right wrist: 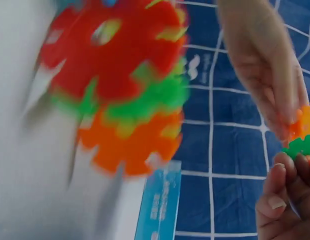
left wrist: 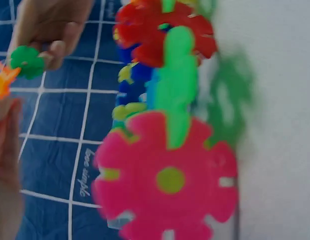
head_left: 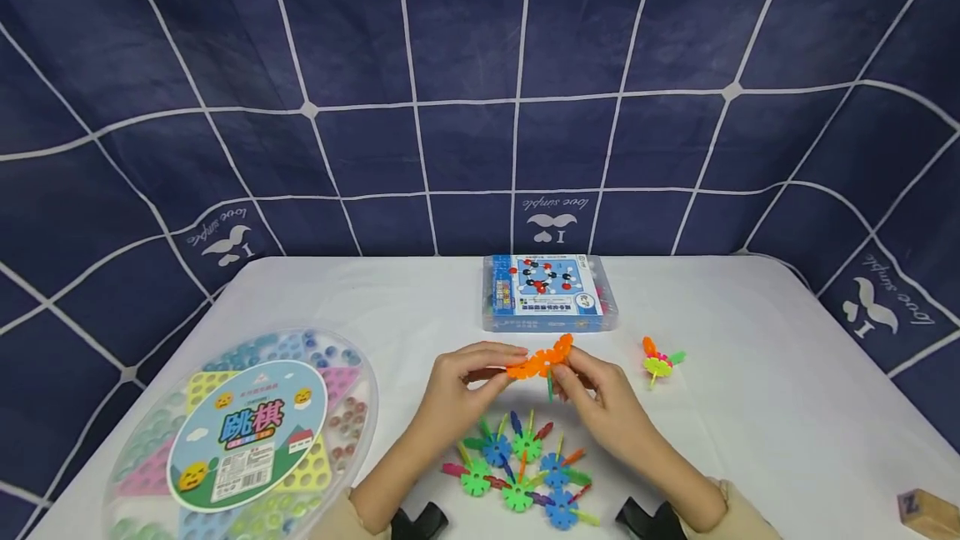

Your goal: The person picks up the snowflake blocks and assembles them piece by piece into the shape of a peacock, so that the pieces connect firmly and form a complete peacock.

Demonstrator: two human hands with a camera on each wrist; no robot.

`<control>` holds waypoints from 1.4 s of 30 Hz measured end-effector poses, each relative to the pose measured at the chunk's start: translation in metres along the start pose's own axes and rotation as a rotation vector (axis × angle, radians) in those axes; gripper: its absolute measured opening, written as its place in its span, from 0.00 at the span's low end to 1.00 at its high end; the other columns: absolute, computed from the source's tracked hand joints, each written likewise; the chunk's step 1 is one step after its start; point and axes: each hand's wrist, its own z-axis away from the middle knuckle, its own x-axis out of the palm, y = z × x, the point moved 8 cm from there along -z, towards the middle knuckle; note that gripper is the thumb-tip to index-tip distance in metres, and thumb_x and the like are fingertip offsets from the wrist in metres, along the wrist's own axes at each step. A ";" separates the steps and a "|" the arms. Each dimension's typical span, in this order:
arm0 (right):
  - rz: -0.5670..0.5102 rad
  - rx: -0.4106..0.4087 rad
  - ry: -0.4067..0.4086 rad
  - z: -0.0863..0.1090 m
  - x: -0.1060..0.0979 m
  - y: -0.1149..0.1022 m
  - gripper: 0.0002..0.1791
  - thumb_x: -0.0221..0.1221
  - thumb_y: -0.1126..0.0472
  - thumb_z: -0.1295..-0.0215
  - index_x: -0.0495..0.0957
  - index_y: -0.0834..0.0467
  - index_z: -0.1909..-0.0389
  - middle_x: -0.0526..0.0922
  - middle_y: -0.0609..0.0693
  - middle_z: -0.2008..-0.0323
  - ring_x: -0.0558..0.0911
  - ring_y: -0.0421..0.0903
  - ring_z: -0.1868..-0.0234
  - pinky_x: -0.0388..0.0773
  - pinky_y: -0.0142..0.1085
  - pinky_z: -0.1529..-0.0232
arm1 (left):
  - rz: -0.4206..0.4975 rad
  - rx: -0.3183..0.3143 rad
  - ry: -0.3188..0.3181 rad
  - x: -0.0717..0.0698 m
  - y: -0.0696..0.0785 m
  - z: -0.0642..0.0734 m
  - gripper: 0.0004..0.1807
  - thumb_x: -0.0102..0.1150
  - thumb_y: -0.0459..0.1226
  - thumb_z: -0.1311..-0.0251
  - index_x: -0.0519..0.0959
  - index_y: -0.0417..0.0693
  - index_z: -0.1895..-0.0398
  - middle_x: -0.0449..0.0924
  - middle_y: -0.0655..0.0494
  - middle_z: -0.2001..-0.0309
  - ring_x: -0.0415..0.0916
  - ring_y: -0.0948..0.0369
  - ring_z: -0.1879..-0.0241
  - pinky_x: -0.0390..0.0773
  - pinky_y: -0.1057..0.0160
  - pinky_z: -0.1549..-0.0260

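Note:
My left hand (head_left: pixel 467 383) pinches an orange plastic snowflake disc (head_left: pixel 527 368), notched round its rim. Another orange disc (head_left: pixel 562 347) joins it on the right. A green disc (head_left: pixel 550 385) stands edge-on below that join, and my right hand (head_left: pixel 603 398) pinches it. In the right wrist view the green disc (right wrist: pixel 301 146) lies at the right fingertips, against orange pieces (right wrist: pixel 308 120) at the left hand's fingers. Below both hands, a cluster of linked blue, green, red and yellow discs (head_left: pixel 517 497) rests on the table. Cluster discs loom large and blurred in both wrist views.
Right of the hands lies a small joined piece of coloured discs (head_left: pixel 657 367). Behind them is a clear box with a molecule picture (head_left: pixel 555 290). A round Chinese checkers set (head_left: pixel 247 436) fills the left side. A small wooden block (head_left: pixel 930 513) sits at the right edge.

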 end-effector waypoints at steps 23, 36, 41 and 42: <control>0.169 -0.271 -0.062 0.007 0.001 -0.009 0.16 0.55 0.78 0.44 0.79 0.58 0.59 0.80 0.43 0.65 0.73 0.36 0.72 0.75 0.30 0.71 | 0.470 -0.766 -0.054 0.015 -0.024 0.011 0.13 0.56 0.28 0.40 0.76 0.21 0.59 0.81 0.48 0.73 0.79 0.64 0.81 0.79 0.70 0.72; 0.043 -0.258 0.129 -0.004 -0.022 -0.012 0.17 0.65 0.83 0.59 0.80 0.60 0.72 0.77 0.48 0.69 0.73 0.40 0.74 0.74 0.27 0.78 | -0.293 -0.581 -0.034 -0.031 -0.074 -0.002 0.14 0.63 0.32 0.44 0.79 0.33 0.56 0.79 0.45 0.65 0.77 0.55 0.71 0.80 0.62 0.69; -0.065 -0.121 0.060 -0.003 -0.018 -0.001 0.12 0.64 0.76 0.48 0.78 0.55 0.72 0.76 0.53 0.52 0.76 0.44 0.57 0.79 0.33 0.72 | -0.699 -0.570 -0.118 -0.025 -0.084 -0.008 0.22 0.70 0.35 0.53 0.79 0.35 0.54 0.72 0.49 0.70 0.67 0.57 0.72 0.72 0.61 0.73; -0.086 -0.093 0.043 -0.003 -0.016 0.001 0.11 0.64 0.74 0.46 0.77 0.54 0.73 0.75 0.53 0.49 0.76 0.45 0.54 0.79 0.34 0.71 | -0.732 -0.588 -0.127 -0.023 -0.088 -0.008 0.21 0.70 0.35 0.53 0.79 0.36 0.55 0.72 0.50 0.71 0.67 0.57 0.73 0.71 0.61 0.73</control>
